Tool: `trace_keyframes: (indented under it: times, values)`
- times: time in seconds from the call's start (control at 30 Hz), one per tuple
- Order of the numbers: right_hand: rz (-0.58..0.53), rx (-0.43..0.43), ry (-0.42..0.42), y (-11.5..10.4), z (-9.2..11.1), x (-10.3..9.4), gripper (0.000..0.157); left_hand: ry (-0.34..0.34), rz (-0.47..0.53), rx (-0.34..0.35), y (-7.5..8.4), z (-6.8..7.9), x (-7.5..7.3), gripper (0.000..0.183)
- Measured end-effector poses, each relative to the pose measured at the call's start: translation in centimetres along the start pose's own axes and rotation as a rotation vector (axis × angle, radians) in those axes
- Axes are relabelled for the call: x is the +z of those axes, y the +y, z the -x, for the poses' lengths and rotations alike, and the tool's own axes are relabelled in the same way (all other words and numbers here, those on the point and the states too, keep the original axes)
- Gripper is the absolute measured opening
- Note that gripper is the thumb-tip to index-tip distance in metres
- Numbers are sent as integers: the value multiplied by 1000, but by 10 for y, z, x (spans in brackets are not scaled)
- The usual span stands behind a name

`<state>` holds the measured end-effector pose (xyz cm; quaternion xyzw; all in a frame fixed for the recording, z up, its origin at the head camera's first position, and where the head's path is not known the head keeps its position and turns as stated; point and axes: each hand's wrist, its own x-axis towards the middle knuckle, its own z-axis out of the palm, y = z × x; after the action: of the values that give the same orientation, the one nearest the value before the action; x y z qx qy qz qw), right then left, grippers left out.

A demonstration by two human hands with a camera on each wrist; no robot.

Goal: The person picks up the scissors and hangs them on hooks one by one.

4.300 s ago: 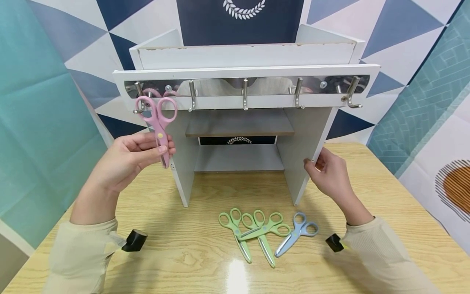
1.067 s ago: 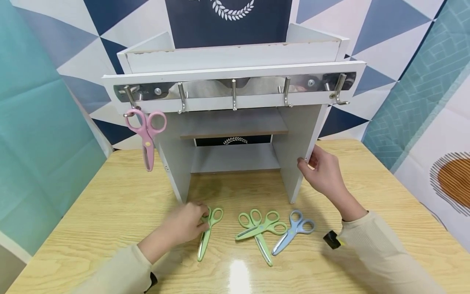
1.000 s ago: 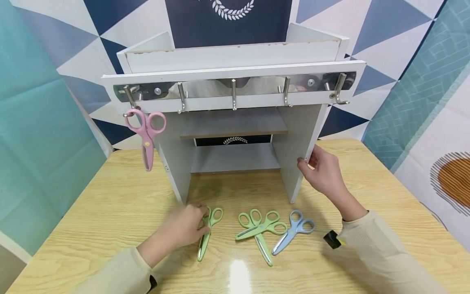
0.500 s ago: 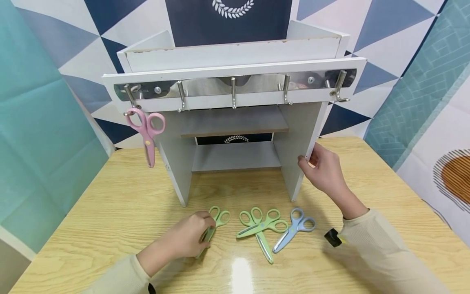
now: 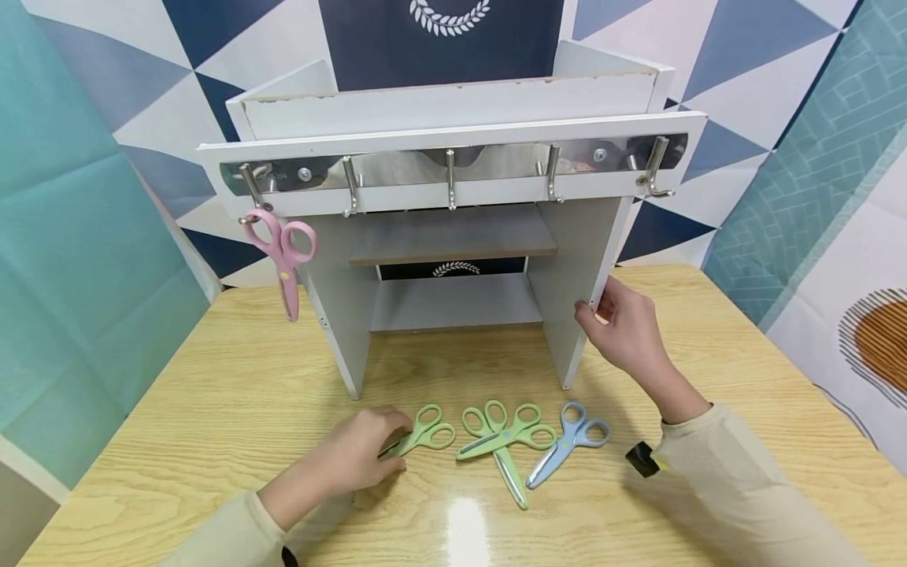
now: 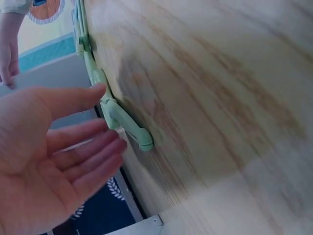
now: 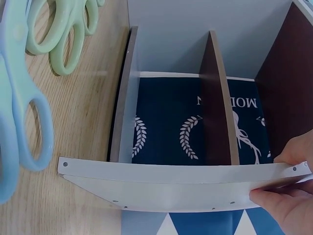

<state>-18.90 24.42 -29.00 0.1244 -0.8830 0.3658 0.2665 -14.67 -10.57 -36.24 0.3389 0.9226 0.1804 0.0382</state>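
Observation:
The left hand (image 5: 357, 450) is low over the table, its thumb apart from its lightly bent fingers, around the blade end of green scissors (image 5: 429, 433). In the left wrist view these scissors (image 6: 120, 117) lie by the fingertips; firm contact cannot be seen. The right hand (image 5: 627, 331) grips the front edge of the white shelf unit's right side panel (image 5: 588, 268); the right wrist view shows its thumb and fingers on that edge. Pink scissors (image 5: 286, 264) hang by one loop from the leftmost metal hook (image 5: 251, 187). Two crossed green scissors (image 5: 506, 437) and blue scissors (image 5: 563, 449) lie to the right.
A metal rail with several hooks (image 5: 451, 181) runs along the unit's front. Shelves (image 5: 453, 236) stand behind it. The wooden table (image 5: 212, 378) meets a teal cloth (image 5: 78, 236) at left and a patterned backdrop (image 5: 737, 71) behind.
The left hand has let go of the pink scissors, now hanging on the leftmost hook. One green pair was moved left from the pile and turned, loops now rightward. The right hand stays put.

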Motion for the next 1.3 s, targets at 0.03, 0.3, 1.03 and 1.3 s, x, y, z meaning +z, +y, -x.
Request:
trace_keyframes:
  times: [0.03,0.3,1.03,1.3]
  values:
    - [0,0,1,0,0,0,32,6,13,-20,0,1,0,33]
    - [-10,0,11,0,0,0,32,42,100,-127,2,5,2,34]
    - [-1,3,14,4,0,3,33,12,158,-149,0,2,5,11]
    - [-23,10,5,1,-1,2,34,-23,170,-166,0,0,2,12]
